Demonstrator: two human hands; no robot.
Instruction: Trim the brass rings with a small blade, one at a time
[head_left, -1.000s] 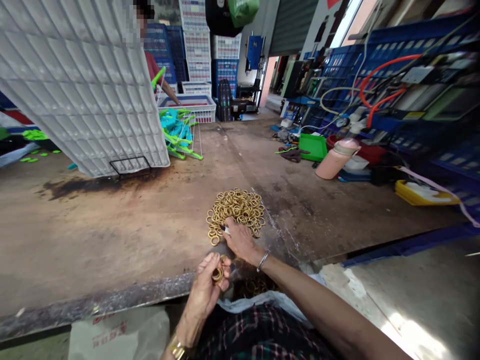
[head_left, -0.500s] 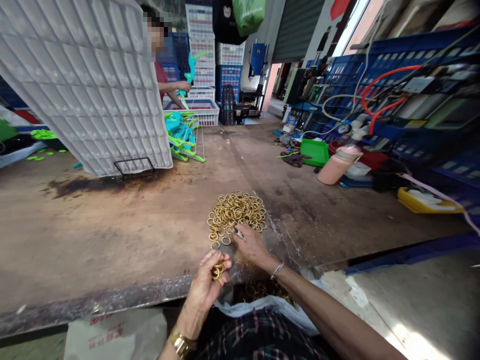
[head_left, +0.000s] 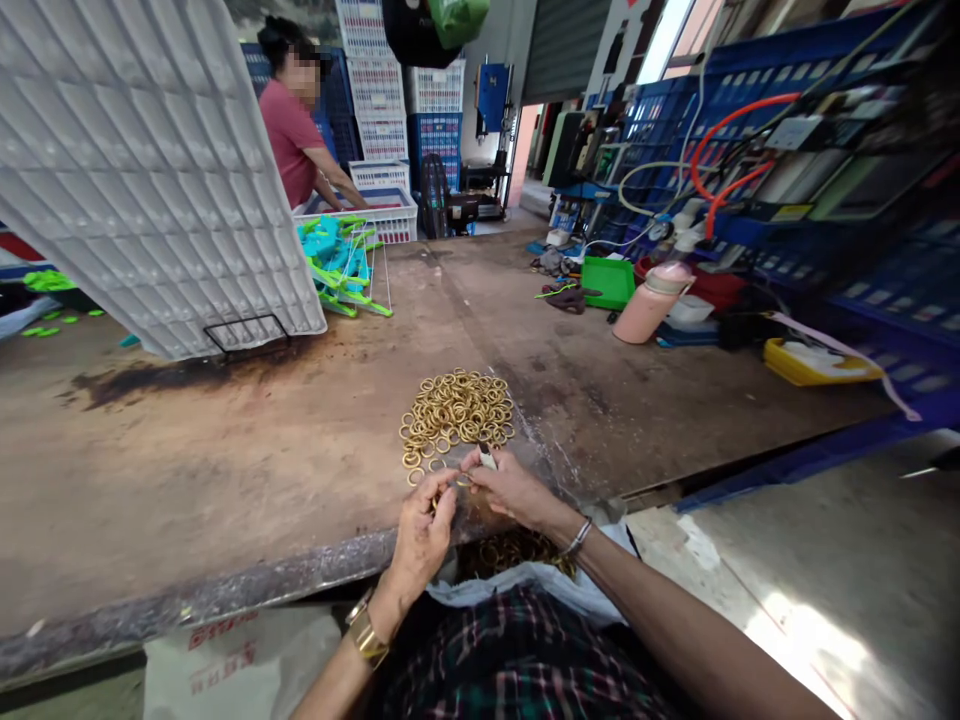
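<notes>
A pile of brass-coloured rings (head_left: 459, 405) lies on the brown table, with a few loose rings along its near edge. Just in front of it, my left hand (head_left: 426, 522) is curled round several rings, mostly hidden by the fingers. My right hand (head_left: 510, 485) pinches a single ring (head_left: 463, 480) close to the left fingertips. A small pale and dark object (head_left: 487, 457) shows at the right thumb and forefinger. Below the table edge, an open sack holds more rings (head_left: 517, 552).
A tall grey moulded tray stack (head_left: 172, 180) stands at the left, beside green and blue plastic parts (head_left: 341, 265). A person (head_left: 296, 130) reaches into a white crate (head_left: 394, 215). A pink bottle (head_left: 651, 303) and green tray (head_left: 607, 283) are at the right.
My right hand has moved back from the pile to my left fingertips with a ring. The view has shifted right. The person's hand has lowered from a blue-green part into the crate.
</notes>
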